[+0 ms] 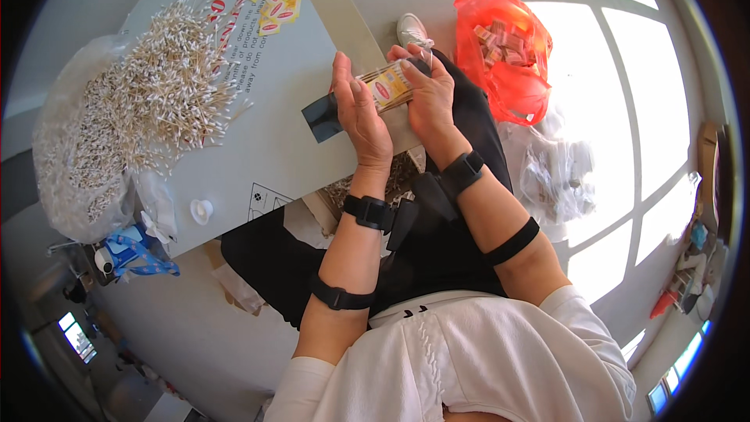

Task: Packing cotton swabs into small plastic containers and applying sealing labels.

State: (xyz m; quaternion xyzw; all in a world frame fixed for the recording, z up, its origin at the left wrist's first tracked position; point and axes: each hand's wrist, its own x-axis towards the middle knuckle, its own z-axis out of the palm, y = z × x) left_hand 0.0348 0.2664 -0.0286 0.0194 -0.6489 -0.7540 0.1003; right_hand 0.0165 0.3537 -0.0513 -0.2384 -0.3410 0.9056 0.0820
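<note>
Between my two hands, over the table's near right corner, is a bundle of cotton swabs [405,95] with a yellow and white label card [388,86] on its upper face. My left hand [364,123] presses against the bundle's left end, its fingers fairly straight. At the other end my right hand [430,98] grips it with bent fingers; a shiny clear edge, perhaps plastic film, shows by the fingertips. A dark flat strip [322,119] sticks out from behind my left hand; whether it is held or lies on the table I cannot tell.
A large heap of loose cotton swabs [168,70] spills from a clear plastic bag [48,137] on the grey table [226,180]. Several yellow label cards [280,1] lie at its far edge. A white spool-like piece [201,212] sits nearer. An orange-red bag [519,94] with small packs stands on the floor.
</note>
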